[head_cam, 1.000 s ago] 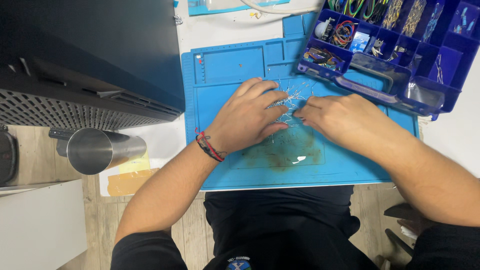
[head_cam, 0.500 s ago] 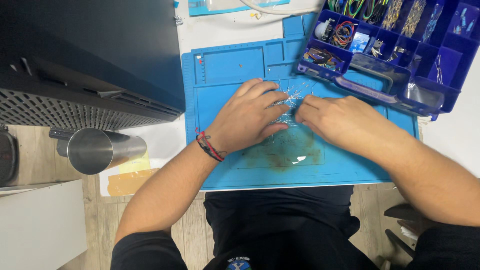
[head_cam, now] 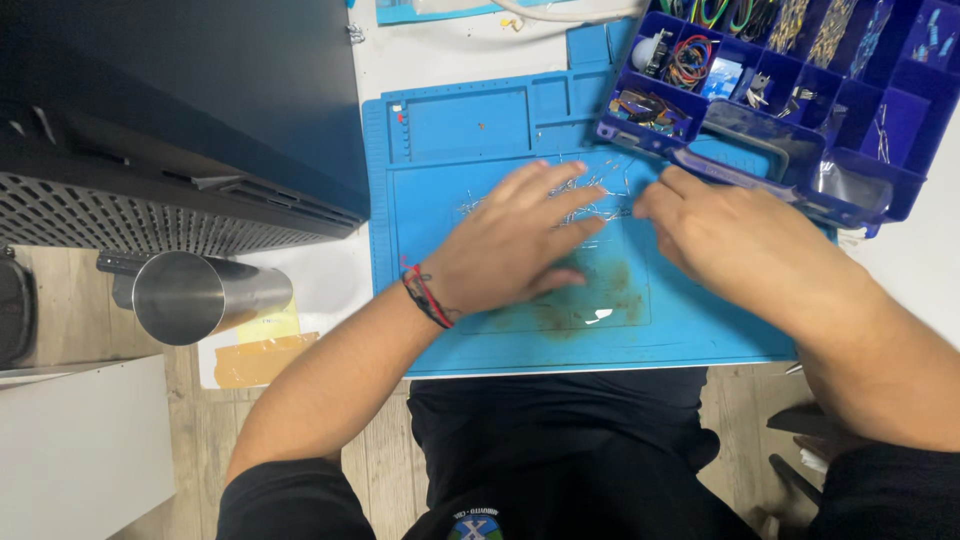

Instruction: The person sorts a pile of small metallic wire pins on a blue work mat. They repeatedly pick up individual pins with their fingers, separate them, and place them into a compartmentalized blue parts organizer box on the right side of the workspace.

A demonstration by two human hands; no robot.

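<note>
A white bench (head_cam: 450, 45) carries a blue silicone work mat (head_cam: 470, 130), on which a blue plastic compartment box (head_cam: 900, 130) of small parts partly rests at the far right. The left hand (head_cam: 510, 245) is laid flat, fingers (head_cam: 560, 180) spread over a scatter of thin wire-legged components (head_cam: 600, 185) on the mat's upper middle. The right hand (head_cam: 735, 240) lies just beside them; whether its fingers pinch anything cannot be told. Light, flat pressure seems best, so that the legs are gathered without bending.
</note>
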